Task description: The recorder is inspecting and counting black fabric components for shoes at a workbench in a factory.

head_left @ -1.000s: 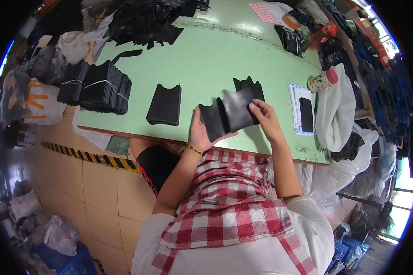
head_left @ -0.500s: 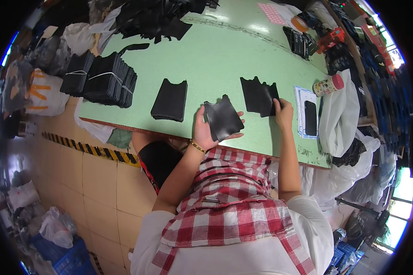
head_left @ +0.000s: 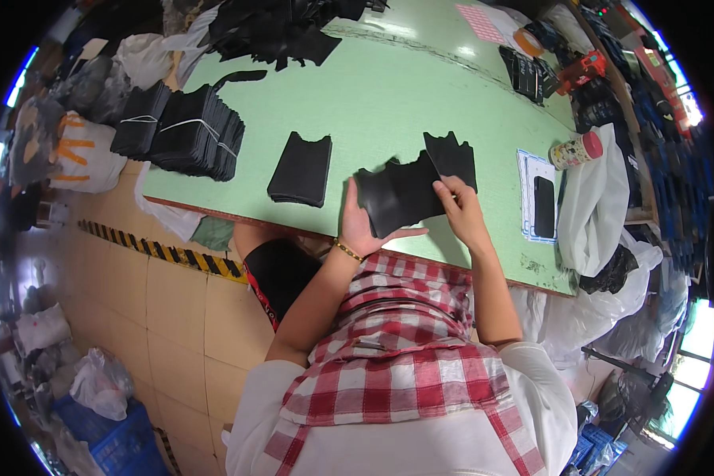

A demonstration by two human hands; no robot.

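My left hand (head_left: pixel 359 224) is palm up, with a notched black leather-like piece (head_left: pixel 382 205) resting across it. Its thumb stands along the piece's left edge, and a finger shows below the lower edge. Between thumb and fingers my right hand (head_left: pixel 461 208) pinches another black piece (head_left: pixel 417 187), which overlaps the first at its left side. More black pieces (head_left: pixel 457 159) lie on the green table just beyond my right hand; how many is hidden. To the left, a neat stack of similar notched pieces (head_left: pixel 301 169) lies on the tabletop.
Thick bundles of black pieces (head_left: pixel 189 131) tied with white bands stand at the table's left. Black scraps (head_left: pixel 274 32) are heaped at the far left. On the right are a phone (head_left: pixel 543 206) on papers, a cup with a red lid (head_left: pixel 576 150) and white cloth (head_left: pixel 593 206).
My right hand has drawn a black piece from the right-hand pieces leftward, over the one in my left hand. My left hand has stayed nearly in place.
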